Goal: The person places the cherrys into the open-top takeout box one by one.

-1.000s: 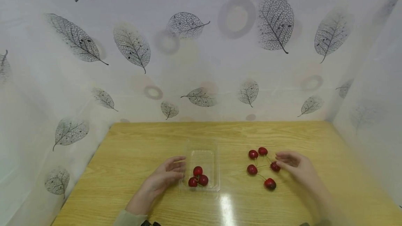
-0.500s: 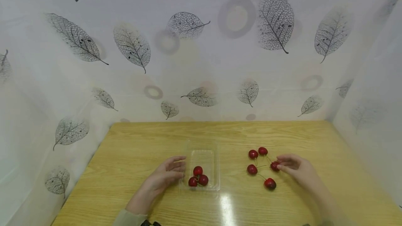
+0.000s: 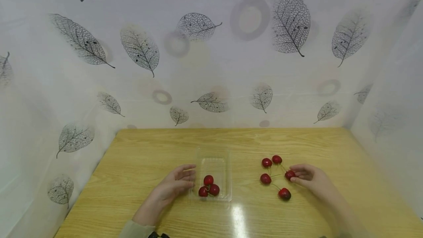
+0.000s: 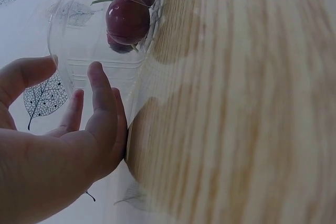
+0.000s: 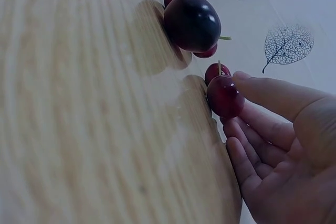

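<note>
My left hand rests beside a clear plastic box, its fingers relaxed and touching or nearly touching the left wall. In the left wrist view the thumb tip meets the rim. Three red cherries with stems lie together at the near end of that box. To the right, my right hand pinches a dark red cherry low at the table, thumb on one side and fingers on the other. Several more cherries lie left of this hand, among them a darker one closest to the front.
The wood-grain table ends at a pale curtain printed with leaves, which also rises at both sides. Other loose cherries lie between the box and my right hand, stems pointing various ways.
My right hand has shifted very slightly, its fingers and thumb adjusting about the cherry. The left hand, the box and the other cherries stay where they were.
</note>
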{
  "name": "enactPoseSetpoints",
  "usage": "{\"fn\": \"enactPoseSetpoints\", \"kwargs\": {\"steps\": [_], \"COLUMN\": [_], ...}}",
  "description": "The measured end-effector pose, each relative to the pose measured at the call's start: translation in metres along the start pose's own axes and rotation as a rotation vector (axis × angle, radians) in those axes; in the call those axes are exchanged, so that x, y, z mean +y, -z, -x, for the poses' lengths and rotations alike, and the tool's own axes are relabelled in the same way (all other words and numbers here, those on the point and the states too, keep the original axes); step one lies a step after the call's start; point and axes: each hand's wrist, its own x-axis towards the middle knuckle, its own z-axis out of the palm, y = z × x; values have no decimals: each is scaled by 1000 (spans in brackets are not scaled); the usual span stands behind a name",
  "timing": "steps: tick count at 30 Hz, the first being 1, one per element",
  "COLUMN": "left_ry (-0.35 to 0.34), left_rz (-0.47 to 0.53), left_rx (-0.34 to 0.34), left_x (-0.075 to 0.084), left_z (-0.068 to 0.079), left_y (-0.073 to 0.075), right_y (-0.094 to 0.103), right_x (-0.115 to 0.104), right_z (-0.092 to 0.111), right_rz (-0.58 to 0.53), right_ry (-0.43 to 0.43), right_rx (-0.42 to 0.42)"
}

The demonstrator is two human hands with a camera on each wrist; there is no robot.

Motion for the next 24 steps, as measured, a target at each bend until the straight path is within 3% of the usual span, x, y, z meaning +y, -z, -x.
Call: {"fn": "enactPoseSetpoints", "kwargs": {"steps": [13, 24], "left_ry": [8, 7], "left_rz": [-1, 3], "left_rx": [11, 15], "left_x": [0, -1], "left_z": [-1, -1], "left_y": [1, 1], "right_y": [-1, 0], "right_x": [-2, -7], "right_z": [-5, -5], "right_rz": [42, 50], "right_ry": [26, -8], "right_rx": [-7, -23]}}
